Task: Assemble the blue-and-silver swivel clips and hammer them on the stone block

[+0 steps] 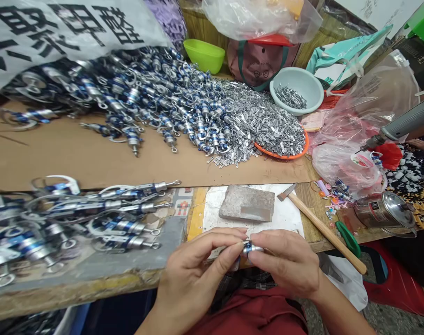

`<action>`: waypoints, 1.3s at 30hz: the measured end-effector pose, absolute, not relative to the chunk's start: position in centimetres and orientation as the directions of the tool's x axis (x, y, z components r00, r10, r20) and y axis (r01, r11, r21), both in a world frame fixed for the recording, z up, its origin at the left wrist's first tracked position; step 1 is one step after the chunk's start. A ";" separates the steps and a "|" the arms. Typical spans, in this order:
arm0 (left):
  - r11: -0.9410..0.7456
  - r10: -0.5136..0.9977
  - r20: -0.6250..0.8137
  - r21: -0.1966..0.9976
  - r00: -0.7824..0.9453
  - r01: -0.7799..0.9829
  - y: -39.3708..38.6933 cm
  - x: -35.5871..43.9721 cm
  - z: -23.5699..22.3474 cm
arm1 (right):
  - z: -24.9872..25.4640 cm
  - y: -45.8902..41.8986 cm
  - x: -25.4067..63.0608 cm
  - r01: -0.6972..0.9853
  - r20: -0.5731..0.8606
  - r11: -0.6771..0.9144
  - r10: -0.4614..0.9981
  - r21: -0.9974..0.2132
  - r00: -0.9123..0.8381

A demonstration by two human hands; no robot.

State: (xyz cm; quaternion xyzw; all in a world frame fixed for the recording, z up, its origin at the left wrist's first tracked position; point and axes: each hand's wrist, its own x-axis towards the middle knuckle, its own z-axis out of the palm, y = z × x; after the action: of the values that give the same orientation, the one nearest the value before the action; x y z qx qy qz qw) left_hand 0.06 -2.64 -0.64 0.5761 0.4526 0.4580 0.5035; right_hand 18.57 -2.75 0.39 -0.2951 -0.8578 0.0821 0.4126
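Observation:
My left hand [194, 267] and my right hand [285, 263] meet at the table's near edge, fingertips pinched together on one small blue and silver metal clasp [248, 247]. Only the clasp's middle shows between the fingers. Just beyond the hands lies a grey stone block [247, 204] on a white sheet [285, 216]. A wooden-handled hammer [323, 228] rests to the right of the block.
A big heap of blue-silver clasps [156, 97] covers the brown board, with more clasps [76, 218] at near left. An orange tray [295, 153] holds small silver plates, a pale bowl [295, 88] holds metal pins. Plastic bags, a green bowl [203, 55] and a metal tin [384, 211] crowd the right.

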 end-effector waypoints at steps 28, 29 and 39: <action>0.290 0.954 -0.297 0.894 0.033 -0.341 -3.0 2.6 -0.5 | -0.5 -2.9 19.0 0.450 0.620 0.740 0.668 -0.500 -0.411; 0.298 0.949 -0.314 0.885 0.014 -0.358 -3.0 2.9 -0.7 | -0.4 -2.8 19.1 0.460 0.612 0.725 0.684 -0.513 -0.396; 0.363 0.928 -0.361 0.816 0.094 -0.449 -3.5 4.0 -1.9 | 0.7 -2.7 20.0 0.486 0.503 0.651 0.759 -0.583 -0.413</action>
State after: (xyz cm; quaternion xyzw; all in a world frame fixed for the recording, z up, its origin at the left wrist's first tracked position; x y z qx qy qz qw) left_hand 3.96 -3.49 -1.90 0.2644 0.4524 0.4984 0.6907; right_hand 19.99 -2.66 0.68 -0.3789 -0.8219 0.1765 0.3871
